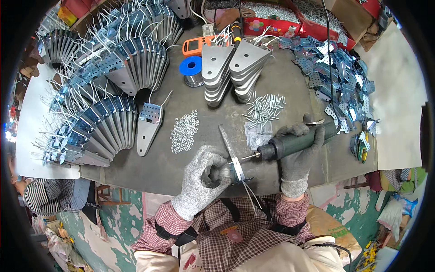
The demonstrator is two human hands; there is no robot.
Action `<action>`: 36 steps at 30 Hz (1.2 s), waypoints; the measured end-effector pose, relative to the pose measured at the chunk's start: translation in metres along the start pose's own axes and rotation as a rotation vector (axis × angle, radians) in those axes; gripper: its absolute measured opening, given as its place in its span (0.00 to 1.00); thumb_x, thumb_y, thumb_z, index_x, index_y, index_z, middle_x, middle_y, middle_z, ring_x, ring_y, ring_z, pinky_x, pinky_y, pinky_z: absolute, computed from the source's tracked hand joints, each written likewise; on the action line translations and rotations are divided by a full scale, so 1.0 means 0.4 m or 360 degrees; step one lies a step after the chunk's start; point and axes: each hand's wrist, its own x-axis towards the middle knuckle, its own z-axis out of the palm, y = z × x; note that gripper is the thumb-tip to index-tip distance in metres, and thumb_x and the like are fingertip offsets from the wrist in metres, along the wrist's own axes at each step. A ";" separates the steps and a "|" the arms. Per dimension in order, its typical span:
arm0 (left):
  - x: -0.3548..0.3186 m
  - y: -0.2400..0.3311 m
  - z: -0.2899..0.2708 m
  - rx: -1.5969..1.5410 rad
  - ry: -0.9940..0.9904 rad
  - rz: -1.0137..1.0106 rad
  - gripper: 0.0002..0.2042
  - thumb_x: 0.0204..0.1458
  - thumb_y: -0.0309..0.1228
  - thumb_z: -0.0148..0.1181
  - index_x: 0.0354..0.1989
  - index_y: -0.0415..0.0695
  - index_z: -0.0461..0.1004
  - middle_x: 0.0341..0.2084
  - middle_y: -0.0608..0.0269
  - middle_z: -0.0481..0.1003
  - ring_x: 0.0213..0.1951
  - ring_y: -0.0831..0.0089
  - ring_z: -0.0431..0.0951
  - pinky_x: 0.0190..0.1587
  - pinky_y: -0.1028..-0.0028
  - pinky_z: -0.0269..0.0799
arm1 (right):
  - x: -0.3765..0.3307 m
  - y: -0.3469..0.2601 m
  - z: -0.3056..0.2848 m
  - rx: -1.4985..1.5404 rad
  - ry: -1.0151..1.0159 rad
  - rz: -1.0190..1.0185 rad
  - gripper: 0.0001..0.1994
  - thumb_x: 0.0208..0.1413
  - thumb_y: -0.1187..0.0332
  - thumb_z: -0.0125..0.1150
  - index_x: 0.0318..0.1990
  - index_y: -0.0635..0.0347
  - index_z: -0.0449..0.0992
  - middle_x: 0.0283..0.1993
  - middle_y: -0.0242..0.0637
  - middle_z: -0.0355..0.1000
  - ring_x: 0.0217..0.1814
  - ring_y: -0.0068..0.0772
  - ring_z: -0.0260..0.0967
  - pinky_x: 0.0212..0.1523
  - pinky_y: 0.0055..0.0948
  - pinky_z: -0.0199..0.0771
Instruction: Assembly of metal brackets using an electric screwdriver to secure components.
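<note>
My left hand (201,174), in a speckled grey glove, grips a flat metal bracket (231,152) held on edge near the table's front. White wires hang from the bracket toward my lap. My right hand (301,152), in a grey glove, is wrapped around a dark electric screwdriver (297,141). The tool lies level, and its bit touches the bracket's right face. A pile of small washers (185,130) lies just beyond my left hand. Screws (264,109) are scattered beyond the tool.
Fanned rows of finished brackets with white wires (108,122) fill the table's left side. Two stacks of bare plates (233,68) stand at centre back beside a blue spool (190,67). Perforated metal pieces (337,68) are heaped at right. A single bracket (148,127) lies left of the washers.
</note>
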 end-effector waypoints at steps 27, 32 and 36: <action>0.018 0.013 0.013 0.0358 -0.0255 0.0101 0.04 0.54 0.22 0.57 0.36 0.36 0.73 0.45 0.46 0.79 0.54 0.44 0.77 0.60 0.51 0.69 | -0.011 0.013 0.003 -0.0134 0.0163 -0.0143 0.17 0.64 0.48 0.58 0.45 0.50 0.68 0.31 0.25 0.62 0.35 0.27 0.64 0.52 0.41 0.72; 0.037 0.015 0.039 0.0446 -0.0220 0.0428 0.08 0.39 0.18 0.58 0.31 0.36 0.73 0.40 0.49 0.80 0.48 0.46 0.80 0.51 0.53 0.74 | -0.017 -0.004 -0.029 0.0113 0.0089 -0.0144 0.21 0.61 0.41 0.59 0.44 0.48 0.68 0.30 0.24 0.61 0.35 0.24 0.62 0.49 0.38 0.71; 0.045 0.007 0.028 0.0417 -0.0266 0.0485 0.11 0.42 0.22 0.61 0.37 0.39 0.78 0.45 0.55 0.80 0.52 0.52 0.79 0.52 0.57 0.73 | -0.010 0.004 -0.007 -0.0067 0.0177 -0.0178 0.21 0.62 0.46 0.61 0.45 0.54 0.71 0.32 0.25 0.68 0.37 0.25 0.67 0.50 0.39 0.70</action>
